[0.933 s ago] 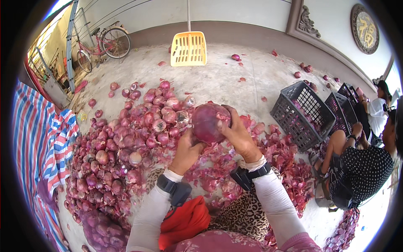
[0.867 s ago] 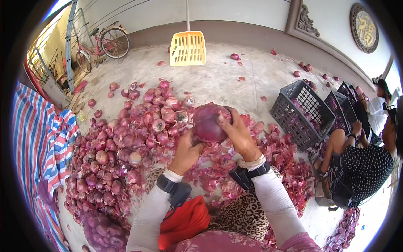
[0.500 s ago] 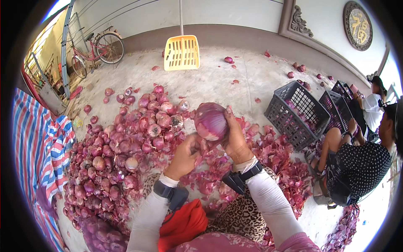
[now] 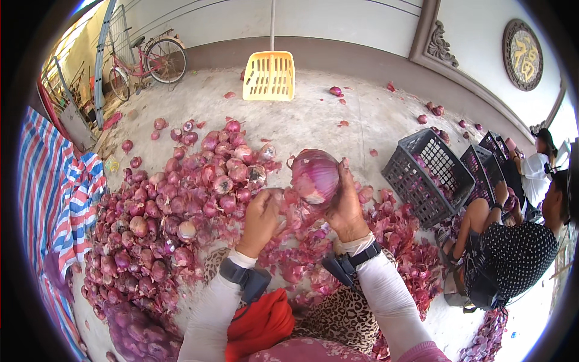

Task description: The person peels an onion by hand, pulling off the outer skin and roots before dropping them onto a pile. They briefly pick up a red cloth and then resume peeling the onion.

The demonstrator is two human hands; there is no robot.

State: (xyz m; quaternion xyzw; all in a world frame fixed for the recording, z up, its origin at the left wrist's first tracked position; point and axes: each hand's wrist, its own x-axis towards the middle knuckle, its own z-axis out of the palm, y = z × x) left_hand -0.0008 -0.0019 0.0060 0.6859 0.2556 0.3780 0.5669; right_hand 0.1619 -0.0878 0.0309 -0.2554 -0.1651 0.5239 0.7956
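A large red onion (image 4: 316, 175) rests in my right hand (image 4: 348, 208), whose fingers and thumb wrap round its right side and underside. Just left of it, my left hand (image 4: 260, 218) is closed in a pinch. A reddish flap of onion skin (image 4: 291, 196) shows between those fingertips and the onion's lower left side. Part of the left fingers is hidden. Beneath both hands lie loose peeled skins (image 4: 301, 259) on the concrete floor. A big heap of red onions (image 4: 151, 226) spreads out to the left.
Black plastic crates (image 4: 429, 175) with onions stand at the right. Beside them a person in a dotted top (image 4: 518, 253) sits low, with another person (image 4: 540, 163) beyond. A yellow slotted shovel (image 4: 269, 75) leans on the wall; striped sheeting (image 4: 54, 199) borders the left.
My left hand has drawn away from the onion to the left. The onion in my right hand has turned slightly, and the whole view has shifted a little.
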